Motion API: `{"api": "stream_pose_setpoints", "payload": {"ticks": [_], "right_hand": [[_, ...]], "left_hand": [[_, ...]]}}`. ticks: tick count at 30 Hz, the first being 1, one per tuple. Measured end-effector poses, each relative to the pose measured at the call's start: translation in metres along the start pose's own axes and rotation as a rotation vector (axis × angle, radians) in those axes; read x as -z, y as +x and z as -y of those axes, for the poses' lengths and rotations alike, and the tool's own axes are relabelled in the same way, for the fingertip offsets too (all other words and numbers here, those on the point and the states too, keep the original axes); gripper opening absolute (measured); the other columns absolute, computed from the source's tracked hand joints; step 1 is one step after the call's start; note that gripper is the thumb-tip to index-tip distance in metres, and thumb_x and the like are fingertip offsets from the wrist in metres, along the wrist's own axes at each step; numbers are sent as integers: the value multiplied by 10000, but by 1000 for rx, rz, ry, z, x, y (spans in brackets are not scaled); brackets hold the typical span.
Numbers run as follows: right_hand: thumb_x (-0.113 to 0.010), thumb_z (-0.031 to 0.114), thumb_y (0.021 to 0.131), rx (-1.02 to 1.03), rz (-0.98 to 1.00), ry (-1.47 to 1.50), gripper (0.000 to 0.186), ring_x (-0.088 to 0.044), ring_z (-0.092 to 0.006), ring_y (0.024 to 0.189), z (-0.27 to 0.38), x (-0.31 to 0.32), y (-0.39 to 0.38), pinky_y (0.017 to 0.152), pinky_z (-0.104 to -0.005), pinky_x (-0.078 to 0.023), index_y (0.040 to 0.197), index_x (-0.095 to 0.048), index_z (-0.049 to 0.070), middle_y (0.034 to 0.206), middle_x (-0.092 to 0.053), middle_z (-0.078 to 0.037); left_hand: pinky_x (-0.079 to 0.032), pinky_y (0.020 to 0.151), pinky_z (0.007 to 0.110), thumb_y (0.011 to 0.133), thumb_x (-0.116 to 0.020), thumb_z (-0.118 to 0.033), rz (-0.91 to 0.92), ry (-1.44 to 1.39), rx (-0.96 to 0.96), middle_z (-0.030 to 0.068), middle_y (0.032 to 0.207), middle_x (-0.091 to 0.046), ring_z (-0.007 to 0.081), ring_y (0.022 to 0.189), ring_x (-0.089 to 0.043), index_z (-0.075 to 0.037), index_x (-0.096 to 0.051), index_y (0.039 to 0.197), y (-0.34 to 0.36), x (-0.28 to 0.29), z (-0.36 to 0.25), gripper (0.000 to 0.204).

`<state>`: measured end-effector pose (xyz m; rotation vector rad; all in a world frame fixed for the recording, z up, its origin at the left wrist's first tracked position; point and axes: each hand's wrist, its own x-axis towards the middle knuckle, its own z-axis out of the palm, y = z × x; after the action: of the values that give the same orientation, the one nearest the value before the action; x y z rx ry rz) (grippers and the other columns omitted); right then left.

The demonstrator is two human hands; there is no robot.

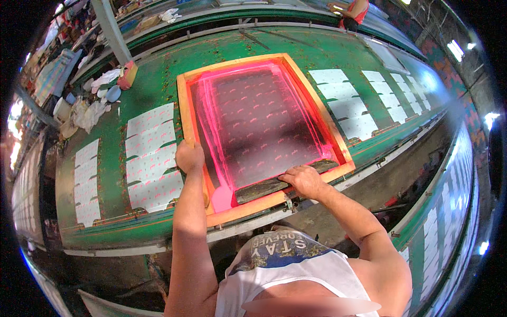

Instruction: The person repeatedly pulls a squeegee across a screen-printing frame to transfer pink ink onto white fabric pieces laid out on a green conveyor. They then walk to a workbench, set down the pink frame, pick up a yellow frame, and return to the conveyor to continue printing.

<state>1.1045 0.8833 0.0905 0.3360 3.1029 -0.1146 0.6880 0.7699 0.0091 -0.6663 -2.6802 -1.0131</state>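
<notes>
A wooden-framed printing screen (259, 113) lies on the green table in front of me, its mesh dark with small pink marks and bright pink ink smeared along its edges. My left hand (190, 156) is closed around the left rail of the frame. Inside the near end of the screen, a long dark squeegee (261, 189) lies across the mesh. My right hand (302, 181) grips the squeegee near its middle, fingers bent over its top edge. A pool of pink ink (222, 197) sits in the near left corner.
White fabric pieces with pink prints (151, 158) lie left of the frame, and plainer white pieces (342, 100) lie to its right. The green table (158, 84) has a metal rail along its near edge. Rags and tubs (108, 87) crowd the far left. Another person (355, 13) stands at the far right.
</notes>
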Motion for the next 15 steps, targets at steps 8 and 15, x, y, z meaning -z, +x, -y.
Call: {"api": "stream_pose_setpoints", "payload": {"ticks": [8,15], "right_hand": [[-749,155,871,-77,350,155,415,-770,-431,1044,-29,30,38,912,-568,-613,1283,-805,153,1127,-806,-182],[-720,188,872,9,415,131,322,-767,-471,1035,-108,44,138,932,-622,-597,1180,-809,163,1053,-803,-229]], "left_hand": [[-583,976,582,900,-789,-298,93,20,62,247,1093,-778,471,1077,-737,11,-759,1108,3,5,-6,374],[-568,992,583,945,-780,-318,89,-27,62,245,1124,-758,471,1105,-706,16,-743,1151,1,1,-4,393]]}}
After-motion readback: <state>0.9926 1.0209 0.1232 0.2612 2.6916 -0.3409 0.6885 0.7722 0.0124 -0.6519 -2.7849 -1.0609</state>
